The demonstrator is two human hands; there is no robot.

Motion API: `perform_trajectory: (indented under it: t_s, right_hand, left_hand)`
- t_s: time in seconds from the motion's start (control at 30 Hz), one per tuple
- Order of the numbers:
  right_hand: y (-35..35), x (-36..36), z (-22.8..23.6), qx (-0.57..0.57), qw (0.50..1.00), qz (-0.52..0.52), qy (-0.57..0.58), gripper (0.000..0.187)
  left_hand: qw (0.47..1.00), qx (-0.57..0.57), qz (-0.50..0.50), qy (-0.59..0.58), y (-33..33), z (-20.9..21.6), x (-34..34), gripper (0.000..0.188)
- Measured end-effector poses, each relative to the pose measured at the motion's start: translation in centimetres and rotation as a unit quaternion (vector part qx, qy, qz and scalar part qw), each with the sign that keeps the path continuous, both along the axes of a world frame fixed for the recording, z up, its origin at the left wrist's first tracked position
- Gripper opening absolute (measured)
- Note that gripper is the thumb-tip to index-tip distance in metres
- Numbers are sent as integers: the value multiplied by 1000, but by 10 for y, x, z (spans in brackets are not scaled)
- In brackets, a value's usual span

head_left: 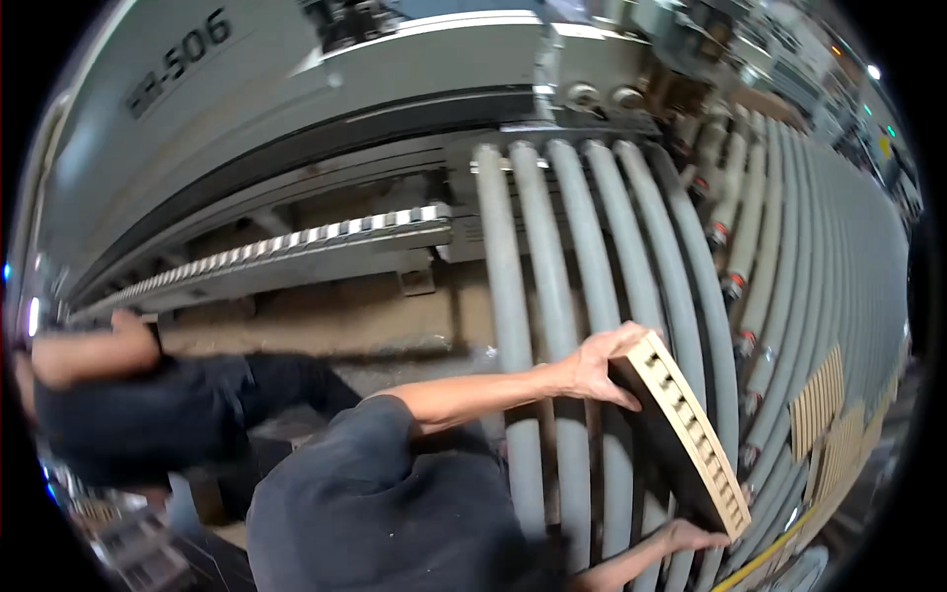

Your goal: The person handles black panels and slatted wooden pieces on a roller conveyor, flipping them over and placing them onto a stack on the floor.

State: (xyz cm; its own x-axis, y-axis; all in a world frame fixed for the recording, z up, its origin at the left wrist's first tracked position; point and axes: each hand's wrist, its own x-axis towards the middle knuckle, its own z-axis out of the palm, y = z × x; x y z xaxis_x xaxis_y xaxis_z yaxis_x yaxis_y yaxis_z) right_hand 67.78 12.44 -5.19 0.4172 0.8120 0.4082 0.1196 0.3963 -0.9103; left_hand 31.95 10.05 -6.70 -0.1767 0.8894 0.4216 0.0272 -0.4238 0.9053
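Between my two hands is a long pale wooden panel (691, 424), held tilted above the grey rollers (562, 296). A row of dark square notches runs along its upward edge, and its broad side is in deep shadow. My left hand (604, 367) grips the far end, thumb on the dark side and fingers over the top corner. At the near end, my right hand (681, 538) is closed on the lower corner; some of its fingers are hidden behind the wood.
Grooved wooden panels (819, 400) lie on the rollers at right, beside a yellow strip (769, 553). A large grey machine (296, 89) with a toothed white track (296, 240) stands ahead. At left a co-worker in dark clothes (148, 414) is close by.
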Motion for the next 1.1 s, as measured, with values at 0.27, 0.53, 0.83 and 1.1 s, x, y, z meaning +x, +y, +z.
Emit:
perform_trajectory:
  t_s: [0.27, 0.53, 0.83, 1.1]
  right_hand:
    - [30, -76, -14, -106, 973, 201, -48, 101]
    - [62, -185, -17, -147, 861, 482, -62, 95]
    - [117, -306, 29, -122, 676, 724, -65, 90]
    - [133, -449, 82, -32, 580, 811, -66, 85]
  left_hand:
    - [999, -9, 29, -39, 41, -13, 8, 90]
    - [969, 37, 243, 30, -13, 51, -21, 99]
    - [870, -13, 480, 113, -58, 145, -54, 85]
    - [701, -62, 698, -135, -133, 86, -40, 107]
